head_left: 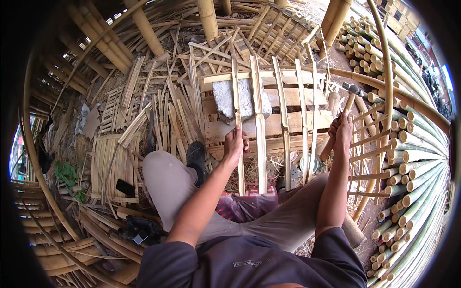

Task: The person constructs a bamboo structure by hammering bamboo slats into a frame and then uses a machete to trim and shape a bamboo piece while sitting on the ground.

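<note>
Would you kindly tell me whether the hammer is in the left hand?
No, the right hand grips the hammer, while the left hand holds a bamboo strip.

Soft, diffuse daylight falls on the pale block point(229, 97), brightening its top and the slats point(260, 129) beside it, while its near face lies in faint shade and the bamboo canes point(99, 39) well to its left stand dim, with small glaring gaps. Light is strongest beyond the block and to its right, where the ground point(314, 7) nearly washes out. Detail is crisp near the block, but the stacked poles point(425, 177) far to its right bend and soften toward the black fisheye rim.
</note>
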